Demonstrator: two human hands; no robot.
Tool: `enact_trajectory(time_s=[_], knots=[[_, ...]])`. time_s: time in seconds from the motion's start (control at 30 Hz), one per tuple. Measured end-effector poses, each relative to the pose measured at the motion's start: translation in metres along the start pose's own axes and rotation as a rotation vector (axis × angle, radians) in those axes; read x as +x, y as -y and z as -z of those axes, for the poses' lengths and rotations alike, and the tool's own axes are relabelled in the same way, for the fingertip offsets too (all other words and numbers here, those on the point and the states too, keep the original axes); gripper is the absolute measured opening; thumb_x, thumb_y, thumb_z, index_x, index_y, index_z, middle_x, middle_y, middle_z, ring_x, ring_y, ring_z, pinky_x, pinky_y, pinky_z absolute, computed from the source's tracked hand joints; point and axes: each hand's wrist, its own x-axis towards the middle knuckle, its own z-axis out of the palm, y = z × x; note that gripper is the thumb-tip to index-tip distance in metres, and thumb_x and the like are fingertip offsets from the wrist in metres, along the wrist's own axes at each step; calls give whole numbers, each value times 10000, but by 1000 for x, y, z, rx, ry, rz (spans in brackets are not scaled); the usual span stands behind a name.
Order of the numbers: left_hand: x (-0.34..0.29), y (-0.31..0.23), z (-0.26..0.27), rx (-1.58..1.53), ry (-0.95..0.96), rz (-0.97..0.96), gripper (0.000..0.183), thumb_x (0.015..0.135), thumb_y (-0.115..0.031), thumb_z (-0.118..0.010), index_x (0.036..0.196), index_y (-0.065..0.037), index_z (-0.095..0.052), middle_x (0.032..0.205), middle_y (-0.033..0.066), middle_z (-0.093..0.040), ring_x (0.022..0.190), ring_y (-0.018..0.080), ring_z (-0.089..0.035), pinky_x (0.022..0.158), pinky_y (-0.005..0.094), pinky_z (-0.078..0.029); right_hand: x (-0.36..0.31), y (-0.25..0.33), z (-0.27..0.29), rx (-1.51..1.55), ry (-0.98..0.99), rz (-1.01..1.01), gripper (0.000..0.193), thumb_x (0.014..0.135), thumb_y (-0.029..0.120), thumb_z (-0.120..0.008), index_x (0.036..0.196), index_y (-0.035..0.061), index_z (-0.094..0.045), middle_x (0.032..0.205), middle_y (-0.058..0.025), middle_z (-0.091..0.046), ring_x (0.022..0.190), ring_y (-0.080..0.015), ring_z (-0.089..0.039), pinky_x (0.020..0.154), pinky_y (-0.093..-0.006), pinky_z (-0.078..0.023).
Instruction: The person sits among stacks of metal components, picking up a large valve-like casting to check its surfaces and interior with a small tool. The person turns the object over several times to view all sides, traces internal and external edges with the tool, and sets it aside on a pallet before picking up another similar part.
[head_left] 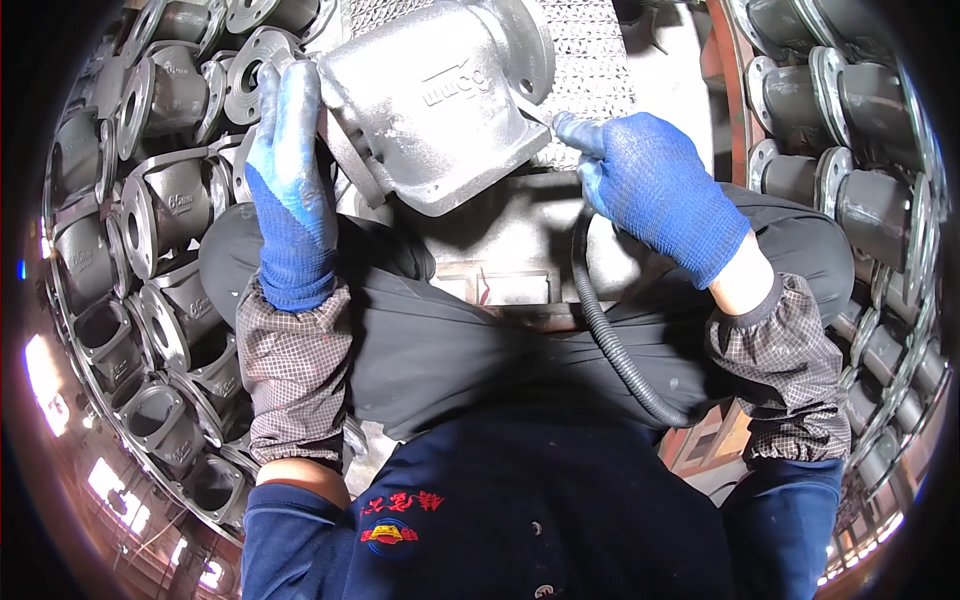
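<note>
A large silver-grey cast-metal valve body (445,95) with flanged ends rests tilted in front of me, raised lettering on its upper face. My left hand (292,185), in a blue glove, is open, its fingers stretched out beside the left flange (352,160); whether the palm touches it is hard to tell. At the casting's right corner, my right hand (655,180), also gloved in blue, is closed around a thin, pale tool (532,110). The tool's tip points at the casting near the round flange (525,45); its handle is hidden in the fist.
A grey corrugated hose (625,365) runs from below my right hand across my thigh. Under the casting lies a textured metal surface (590,75). Stacked flanged castings stand close at left (165,205) and right (880,110). A rusty upright (728,80) borders the right stack.
</note>
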Motion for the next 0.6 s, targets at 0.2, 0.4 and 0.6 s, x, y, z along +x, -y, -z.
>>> enact_trajectory(time_s=[0.2,0.4,0.6], knots=[[-1,1,-1,-49,-35,-36,410,831,7,-490,1236,42,-441,1054,247,-570,944,364,-598,812,387,-499,-7,10,6,156,37,-133,192,751,80,-519,912,54,-620,620,-167,-577,570,-298,-595,561,-394,-506],[4,-4,2,-52,1,-59,414,833,13,-492,1242,42,-430,1039,243,-575,932,372,-600,806,388,-501,-8,11,4,212,-8,-138,288,768,76,-506,1034,76,-616,646,-168,-591,590,-302,-603,580,-398,-508],[-2,7,-2,4,-39,-59,404,841,-8,-490,1237,47,-434,1106,257,-548,1104,414,-501,882,414,-456,-8,8,1,211,19,-153,311,767,94,-529,1066,91,-612,667,-156,-601,604,-301,-608,591,-396,-512]])
